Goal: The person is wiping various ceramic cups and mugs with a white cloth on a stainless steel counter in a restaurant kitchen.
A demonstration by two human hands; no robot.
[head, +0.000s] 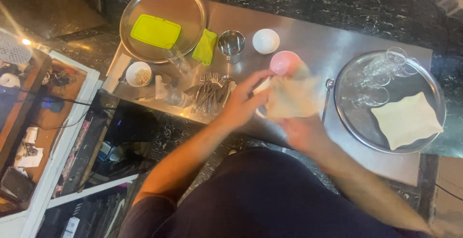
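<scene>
Cloth (292, 98), beige, held up over the near edge of the steel table (308, 40), between both hands, w/ a pink bowl (283, 62) partly wrapped in it. Blur hides exactly how the bowl sits in the fabric.

Largest to smallest around it: steel table; round steel tray (347, 117) at right w/ several clear glasses (381, 72) lying on it and a square cream plate (407, 120); second round tray (190, 6) at far left carrying a lime-green lid (155, 31); green rag (205, 46) just beside that tray; pile of forks (210, 91) near the left hand; steel cup (231, 44); white bowl (265, 41); small bowl w/ something pale inside (138, 73); spoon (328, 93) by the right tray's rim.

Left hand (243, 100): fingers curled onto the cloth's left edge, thumb pressing the fabric. Right hand (301, 132): under the cloth, seems to grip from below; fingers mostly hidden, so can't tell how tight.

Risks, as judged: bowl is held thru fabric only, so a loose grip could let it slip and hit the table or drop off the near edge. Glasses at right sit close; a wide swing of the right elbow could knock them.
</scene>
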